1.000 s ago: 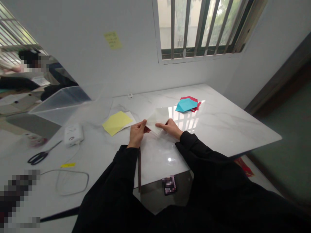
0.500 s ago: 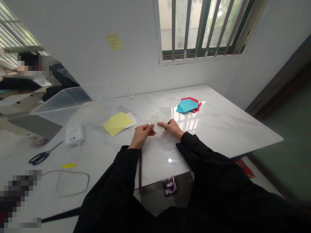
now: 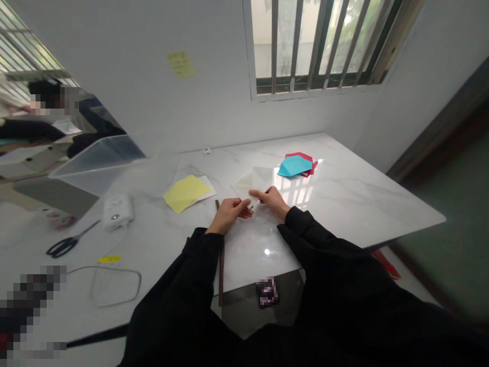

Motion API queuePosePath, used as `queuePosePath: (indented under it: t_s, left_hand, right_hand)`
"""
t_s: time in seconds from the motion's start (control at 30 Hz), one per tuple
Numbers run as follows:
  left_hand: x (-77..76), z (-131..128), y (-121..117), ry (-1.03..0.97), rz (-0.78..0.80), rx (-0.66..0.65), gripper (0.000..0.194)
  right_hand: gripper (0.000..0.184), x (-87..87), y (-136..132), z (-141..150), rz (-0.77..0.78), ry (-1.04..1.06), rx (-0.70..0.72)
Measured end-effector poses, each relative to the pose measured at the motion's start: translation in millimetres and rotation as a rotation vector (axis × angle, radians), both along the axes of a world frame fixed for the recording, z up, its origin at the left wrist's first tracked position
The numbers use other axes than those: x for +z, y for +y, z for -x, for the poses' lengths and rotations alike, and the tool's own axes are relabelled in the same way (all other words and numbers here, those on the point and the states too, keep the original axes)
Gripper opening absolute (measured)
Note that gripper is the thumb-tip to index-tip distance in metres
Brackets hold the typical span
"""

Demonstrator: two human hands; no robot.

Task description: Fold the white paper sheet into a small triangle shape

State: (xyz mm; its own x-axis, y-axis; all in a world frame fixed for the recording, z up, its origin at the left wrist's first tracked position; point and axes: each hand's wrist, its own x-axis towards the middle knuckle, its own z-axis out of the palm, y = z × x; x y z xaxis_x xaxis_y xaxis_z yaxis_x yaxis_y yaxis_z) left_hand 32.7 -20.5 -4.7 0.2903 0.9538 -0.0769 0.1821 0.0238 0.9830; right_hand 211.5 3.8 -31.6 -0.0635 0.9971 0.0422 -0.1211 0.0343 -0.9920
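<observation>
A sheet of white paper [image 3: 252,179], partly folded, lies on the marble-patterned table under my fingers. My left hand [image 3: 231,211] pinches its near corner between thumb and fingers. At the paper's right near edge, my right hand [image 3: 270,200] grips with its thumb pointing left. Both hands hide the near part of the sheet, so the exact fold there cannot be made out. Left of the hands lies a yellow sheet [image 3: 185,193] over a white one. Beyond my right hand rests a folded turquoise paper [image 3: 295,166] on top of red paper [image 3: 315,167].
Scissors [image 3: 69,244] with dark handles lie at the left, near a white power strip [image 3: 117,211] and a looped cable [image 3: 139,285]. A clear plastic box [image 3: 99,158] stands behind them. A thin brown strip [image 3: 221,270] runs beneath my left forearm. Another person sits at far left.
My left hand has shifted slightly right, closer to my right hand, with the paper's near corner. My right hand stays nearly in place.
</observation>
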Motion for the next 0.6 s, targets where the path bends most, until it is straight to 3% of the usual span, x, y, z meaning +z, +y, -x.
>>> queuePosePath:
  t_s: [0.27,0.5,0.6]
  left_hand:
    - [5.1,-0.4,-3.9,0.05,-0.057,-0.044,0.048]
    - [-3.6,1.9,-0.5,0.071,-0.109,-0.085,0.046]
    - [-2.9,3.7,1.8,0.051,-0.143,-0.025,0.045]
  right_hand:
    - [0.047,-4.4,3.3,1.2,0.01,0.031,-0.025]
    - [0.048,-1.6,1.1,2.3,0.028,0.034,-0.04]
    - [0.046,0.3,0.0,3.0,0.03,0.066,-0.037]
